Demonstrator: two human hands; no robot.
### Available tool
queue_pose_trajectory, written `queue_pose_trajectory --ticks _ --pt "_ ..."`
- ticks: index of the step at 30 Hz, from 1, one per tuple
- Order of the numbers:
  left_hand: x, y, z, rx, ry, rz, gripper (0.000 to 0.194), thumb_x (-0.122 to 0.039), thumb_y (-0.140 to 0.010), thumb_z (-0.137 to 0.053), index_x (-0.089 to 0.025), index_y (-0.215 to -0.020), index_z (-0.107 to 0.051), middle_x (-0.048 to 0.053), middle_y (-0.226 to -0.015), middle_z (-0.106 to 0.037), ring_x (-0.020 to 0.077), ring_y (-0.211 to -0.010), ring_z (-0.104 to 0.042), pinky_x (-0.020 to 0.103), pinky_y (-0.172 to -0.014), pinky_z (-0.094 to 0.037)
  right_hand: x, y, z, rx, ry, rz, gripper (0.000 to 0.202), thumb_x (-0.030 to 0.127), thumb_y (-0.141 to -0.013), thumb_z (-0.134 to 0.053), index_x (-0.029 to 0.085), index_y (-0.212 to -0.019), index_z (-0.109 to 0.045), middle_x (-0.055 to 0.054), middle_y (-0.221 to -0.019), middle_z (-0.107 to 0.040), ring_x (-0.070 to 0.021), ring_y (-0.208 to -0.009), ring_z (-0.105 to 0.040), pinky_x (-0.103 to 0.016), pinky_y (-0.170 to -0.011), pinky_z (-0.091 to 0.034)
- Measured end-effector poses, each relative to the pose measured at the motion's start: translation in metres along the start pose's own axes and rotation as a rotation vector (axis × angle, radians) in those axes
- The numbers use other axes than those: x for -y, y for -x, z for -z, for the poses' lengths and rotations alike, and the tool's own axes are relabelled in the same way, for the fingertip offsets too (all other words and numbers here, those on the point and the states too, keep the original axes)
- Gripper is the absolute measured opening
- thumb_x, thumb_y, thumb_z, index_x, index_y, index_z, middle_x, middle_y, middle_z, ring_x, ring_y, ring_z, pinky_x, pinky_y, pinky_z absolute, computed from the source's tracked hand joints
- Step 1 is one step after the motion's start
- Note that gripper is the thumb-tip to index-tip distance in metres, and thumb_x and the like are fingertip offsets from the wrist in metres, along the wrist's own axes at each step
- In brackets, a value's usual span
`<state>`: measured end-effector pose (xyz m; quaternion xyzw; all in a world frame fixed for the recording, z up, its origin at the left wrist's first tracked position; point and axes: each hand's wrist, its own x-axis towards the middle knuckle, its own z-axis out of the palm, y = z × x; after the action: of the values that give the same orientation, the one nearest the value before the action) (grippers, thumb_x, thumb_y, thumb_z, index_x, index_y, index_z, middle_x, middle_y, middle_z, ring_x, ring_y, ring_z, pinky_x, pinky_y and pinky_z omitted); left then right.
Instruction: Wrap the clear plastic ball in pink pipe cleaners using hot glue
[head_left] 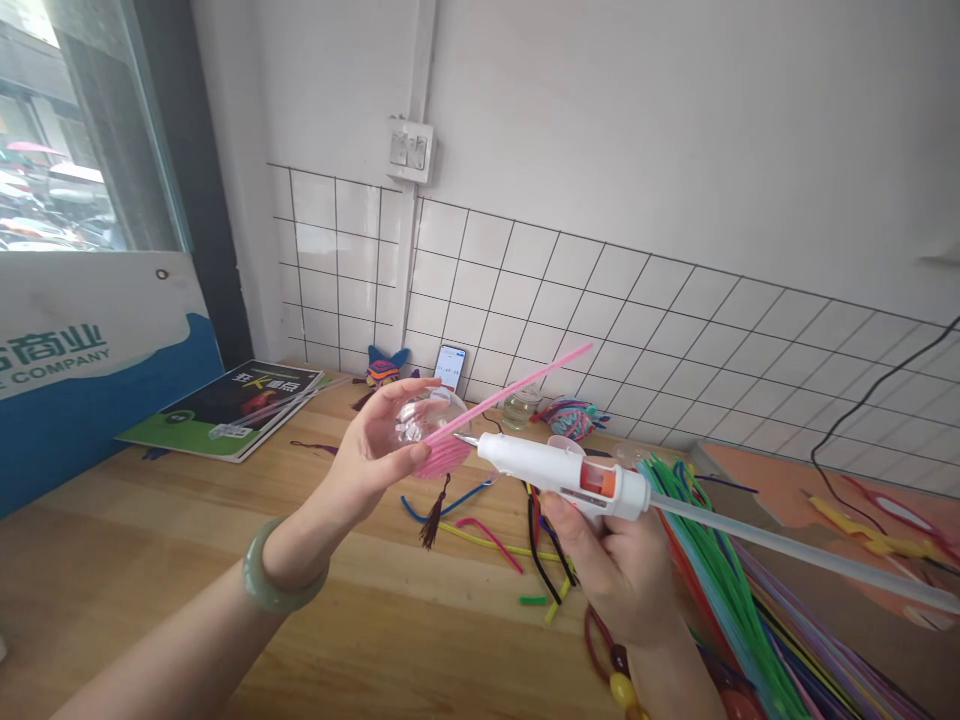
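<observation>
My left hand (382, 440) holds a clear plastic ball (427, 412), its lower part wrapped in pink pipe cleaner (442, 457). The thumb presses on the pink rows, and a loose pink length (525, 386) sticks out up and to the right. Under the ball hangs a dark red tassel (433, 515). My right hand (622, 560) is closed around the handle of a white glue gun (551, 467), a long clear glue stick (795, 550) reaching out of its back. The metal nozzle (466, 439) points left, close beside the pink rows; whether it touches them is unclear.
Bundled pipe cleaners (705, 560) lie at the right, with cut pieces (491, 540) mid-table. Along the wall are a phone (450, 368), a glass jar (520, 408) and two wrapped ornaments (574, 416) (385, 368). A magazine (232, 410) lies left; yellow-handled tools (862, 530) lie far right.
</observation>
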<state>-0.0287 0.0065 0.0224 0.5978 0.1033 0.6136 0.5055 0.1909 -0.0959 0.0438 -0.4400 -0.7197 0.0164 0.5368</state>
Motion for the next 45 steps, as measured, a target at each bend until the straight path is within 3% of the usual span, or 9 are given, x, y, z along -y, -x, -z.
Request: queue_pose_trajectory --ticks 13,26,45 --pt "-0.0009 0.0011 -0.0002 -0.005 -0.008 0.004 0.053 -0.029 -0.072 -0.079 -0.026 -0.122 -0.061 0.011 -0.135 -0.057 0.0321 -0.12 -0.057 0.047 -0.102 -0.046 0.0 -0.0001 0.0 -0.018 0.012 0.002 0.017 0.032 -0.091 -0.058 0.02 -0.1 -0.066 0.0 -0.066 -0.061 -0.0144 -0.045 -0.05 -0.028 -0.05 -0.048" --pt "-0.0014 0.0019 -0.0004 -0.011 -0.017 0.01 0.054 -0.03 -0.072 -0.079 -0.025 -0.122 -0.061 0.011 -0.137 -0.056 0.0327 -0.121 -0.057 0.047 -0.102 -0.047 0.0032 -0.0016 0.0 -0.009 -0.015 0.001 0.013 0.03 -0.091 -0.058 0.02 -0.096 -0.065 0.0 -0.065 -0.058 -0.0122 -0.044 -0.047 -0.024 -0.041 -0.045" --pt "-0.0002 0.0017 0.0001 -0.011 -0.006 0.01 0.052 -0.028 -0.073 -0.078 -0.026 -0.123 -0.06 0.01 -0.136 -0.057 0.0315 -0.122 -0.057 0.045 -0.102 -0.047 0.0037 -0.0026 -0.0009 -0.026 -0.005 -0.005 0.017 0.035 -0.092 -0.057 0.02 -0.095 -0.065 -0.001 -0.066 -0.06 -0.0134 -0.047 -0.05 -0.024 -0.042 -0.045"
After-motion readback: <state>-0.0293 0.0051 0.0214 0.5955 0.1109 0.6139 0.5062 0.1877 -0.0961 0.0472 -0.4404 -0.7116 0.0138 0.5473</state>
